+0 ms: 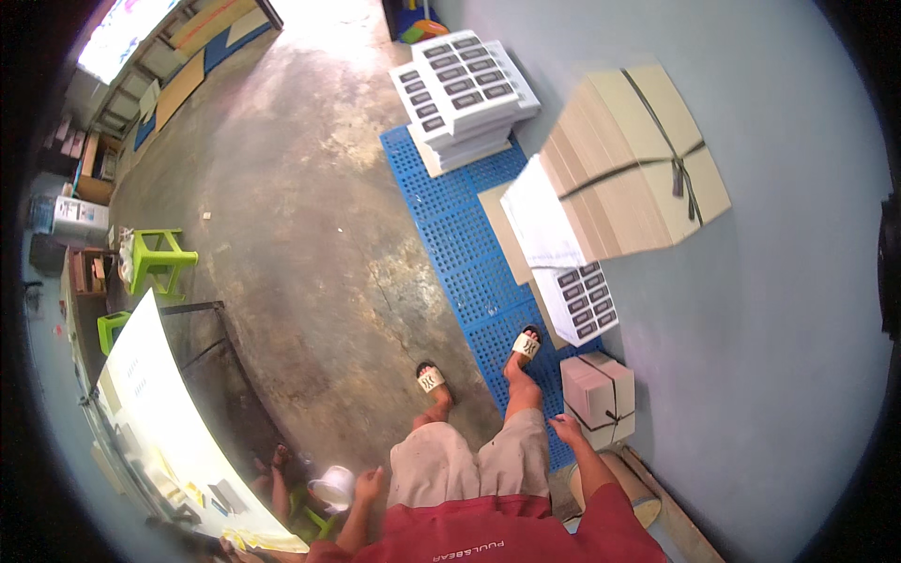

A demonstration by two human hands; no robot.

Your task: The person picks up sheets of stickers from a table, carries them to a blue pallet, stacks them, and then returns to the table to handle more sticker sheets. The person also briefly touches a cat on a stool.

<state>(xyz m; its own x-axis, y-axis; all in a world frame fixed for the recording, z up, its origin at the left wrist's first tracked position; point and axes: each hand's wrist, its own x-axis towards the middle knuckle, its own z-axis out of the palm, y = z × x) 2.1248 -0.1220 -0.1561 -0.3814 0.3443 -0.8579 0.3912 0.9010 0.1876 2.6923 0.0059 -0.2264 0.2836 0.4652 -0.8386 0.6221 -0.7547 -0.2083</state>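
Observation:
My left hand (369,484) hangs beside my left thigh, near a round white tub (334,488). It shows no held thing, but its fingers are too small and blurred to make out. My right hand (567,429) hangs by my right hip with loose fingers, apparently holding nothing. Close to it is a small cardboard bundle (591,389) tied with black straps; whether they touch, I cannot tell. Farther ahead along the wall, a larger strapped bundle of flat cardboard (601,178) rests on white printed sheets (544,220).
Blue perforated mats (446,230) run along the wall, under a stack of white sheets with dark labels (460,80). To the left are a green stool (160,258) and a bright white tabletop (178,413). Another person's arm (280,488) shows beside that table. Concrete floor (291,253) lies ahead.

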